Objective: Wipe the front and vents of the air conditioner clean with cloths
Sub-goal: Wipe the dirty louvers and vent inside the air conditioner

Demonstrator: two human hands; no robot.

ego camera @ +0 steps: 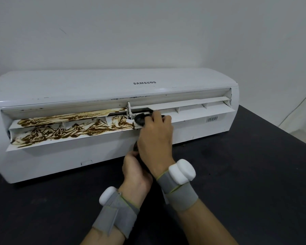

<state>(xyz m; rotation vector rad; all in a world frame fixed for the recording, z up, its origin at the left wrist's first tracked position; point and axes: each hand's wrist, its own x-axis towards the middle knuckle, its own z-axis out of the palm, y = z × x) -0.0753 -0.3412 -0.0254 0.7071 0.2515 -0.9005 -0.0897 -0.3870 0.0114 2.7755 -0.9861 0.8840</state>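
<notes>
A white air conditioner (95, 89) lies on a black table (245, 174) against the wall. Its open vent flap (69, 133) is smeared with brown grime on the left half; the right half (198, 110) looks white. My right hand (155, 137) grips a dark cloth (140, 119) and holds it against the flap near the middle, at the edge of the grime. My left hand (134, 168) sits just below it, in front of the unit's lower face, fingers curled on a dark trailing part of the cloth that is mostly hidden by my right hand.
A plain white wall stands behind the unit. The table's right edge (279, 124) runs diagonally past the unit's right end, with pale floor beyond it. A barcode sticker (212, 119) sits on the unit's right lower face.
</notes>
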